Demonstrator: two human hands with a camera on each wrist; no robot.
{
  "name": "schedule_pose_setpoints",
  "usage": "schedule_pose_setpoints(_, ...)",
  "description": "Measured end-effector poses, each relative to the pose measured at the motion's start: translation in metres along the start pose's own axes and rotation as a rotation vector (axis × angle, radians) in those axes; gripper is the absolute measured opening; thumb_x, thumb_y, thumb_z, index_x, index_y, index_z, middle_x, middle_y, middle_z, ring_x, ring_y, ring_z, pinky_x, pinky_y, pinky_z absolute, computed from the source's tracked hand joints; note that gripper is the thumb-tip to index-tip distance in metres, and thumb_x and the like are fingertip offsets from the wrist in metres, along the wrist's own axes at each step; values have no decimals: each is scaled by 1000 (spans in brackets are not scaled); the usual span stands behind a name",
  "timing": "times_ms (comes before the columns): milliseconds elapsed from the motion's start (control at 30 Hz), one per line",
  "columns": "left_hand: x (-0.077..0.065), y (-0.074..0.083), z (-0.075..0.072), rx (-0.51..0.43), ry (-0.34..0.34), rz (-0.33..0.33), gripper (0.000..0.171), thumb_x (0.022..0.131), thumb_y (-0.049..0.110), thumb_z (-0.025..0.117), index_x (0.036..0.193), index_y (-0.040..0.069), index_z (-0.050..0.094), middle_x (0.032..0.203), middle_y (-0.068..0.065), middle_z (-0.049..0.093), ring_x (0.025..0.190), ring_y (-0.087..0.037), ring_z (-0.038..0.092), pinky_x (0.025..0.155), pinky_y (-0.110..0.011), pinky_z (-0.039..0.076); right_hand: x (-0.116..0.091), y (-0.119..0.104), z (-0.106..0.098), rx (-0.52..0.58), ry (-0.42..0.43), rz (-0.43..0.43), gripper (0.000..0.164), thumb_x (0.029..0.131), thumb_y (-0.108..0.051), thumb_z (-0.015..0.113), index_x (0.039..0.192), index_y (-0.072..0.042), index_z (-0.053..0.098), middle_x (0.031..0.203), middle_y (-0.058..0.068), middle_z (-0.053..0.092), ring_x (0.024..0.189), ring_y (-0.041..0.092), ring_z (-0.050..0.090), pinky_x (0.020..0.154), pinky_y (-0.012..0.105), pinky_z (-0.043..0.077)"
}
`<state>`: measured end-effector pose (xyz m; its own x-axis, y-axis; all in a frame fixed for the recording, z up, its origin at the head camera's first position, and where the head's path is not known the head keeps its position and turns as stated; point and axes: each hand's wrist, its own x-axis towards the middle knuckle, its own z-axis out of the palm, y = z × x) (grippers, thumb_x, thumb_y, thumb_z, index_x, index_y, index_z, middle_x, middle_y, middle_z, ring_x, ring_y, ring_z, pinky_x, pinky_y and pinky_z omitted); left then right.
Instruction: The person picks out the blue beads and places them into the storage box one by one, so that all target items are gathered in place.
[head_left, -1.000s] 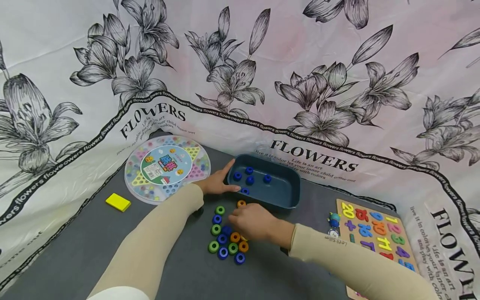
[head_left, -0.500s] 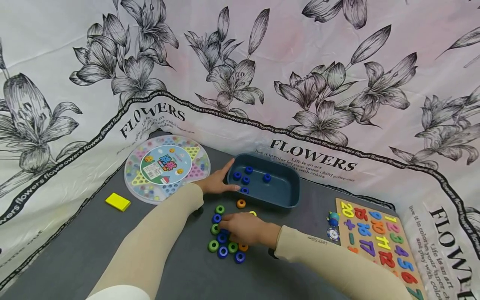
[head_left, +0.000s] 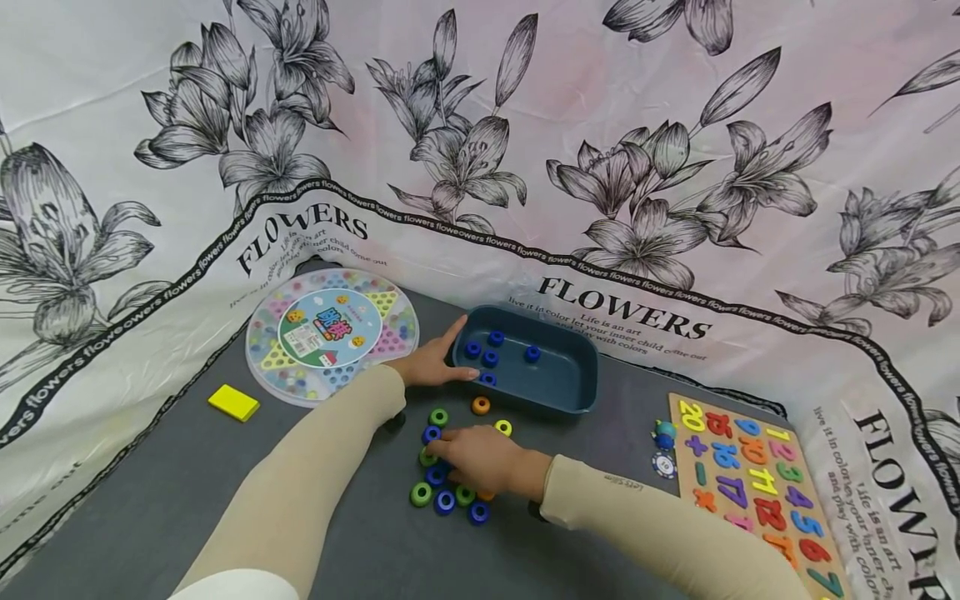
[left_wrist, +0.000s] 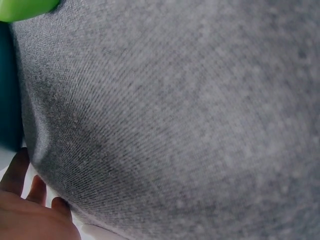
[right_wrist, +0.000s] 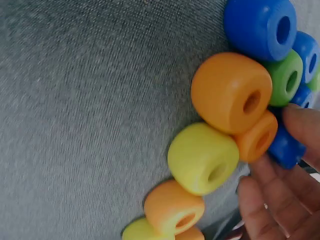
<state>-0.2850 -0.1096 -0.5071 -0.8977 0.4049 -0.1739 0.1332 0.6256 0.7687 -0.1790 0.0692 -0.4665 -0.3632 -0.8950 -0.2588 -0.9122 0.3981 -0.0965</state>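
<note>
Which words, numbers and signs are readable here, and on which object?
"FLOWERS": patterned cloth
"Life is an art": cloth
"live it in color let your inner child come out": cloth
"and play with colors": cloth
"flowers": black band
"20, 15, 9, 1, +, 16, 10, 2, −, 17, 11, 3, ×, 12, 4, 5, 6, 7": number board, partly covered
Too small or blurred to read: round game board, chip, right sleeve.

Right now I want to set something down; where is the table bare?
Bare table lies between the tray and the chip, and between the yellow block and the left sleeve. It's crowded around the right hand, where beads bunch, and between the round game and the tray, where the left hand sits.
</note>
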Motion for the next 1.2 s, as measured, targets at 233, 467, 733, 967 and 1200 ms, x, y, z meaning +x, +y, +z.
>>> schedule_pose_setpoints(233,-1,-1,0,4,7,10,107,79,62,61,149,29,-13,155,-17,16,140,-37,25,110,-53,26,-7,6,-9,52,73,-69,35,88,-29,65,121,-18,60,107,-3,56,83,3,57,70,15,48)
schedule_pose_setpoints(467,-2,0,-1,-3,16,10,106,79,59,62,149,29,-12,155,-16,16,140,-36,24,110,-52,25,-11,11,-16,46,106,-114,35,81,-24,73,114,-15,64,112,-3,59,91,5,60,78,19,50)
schedule_pose_setpoints(733,0,-2,2,10,17,13,107,78,62,61,149,32,-14,155,-16,17,140,-36,25,110,-53,26,-14,26,-29,124,134,-99,27,84,-25,70,109,-15,64,99,-6,67,83,2,61,75,18,50)
schedule_pose_setpoints(967,0,-3,2,13,13,16,105,80,60,61,148,33,-14,154,-19,20,139,-37,27,110,-52,26,-18,53,-50,218,236,0,33,87,-31,65,115,-13,63,97,-5,69,77,0,62,68,17,50)
schedule_pose_setpoints(1200,-1,1,1,-11,-9,-40,105,78,62,61,147,39,-15,153,-19,21,140,-36,25,111,-52,25,-25,104,-64,231,283,248,35,83,-30,70,114,-15,64,92,-2,69,68,3,59,61,22,48)
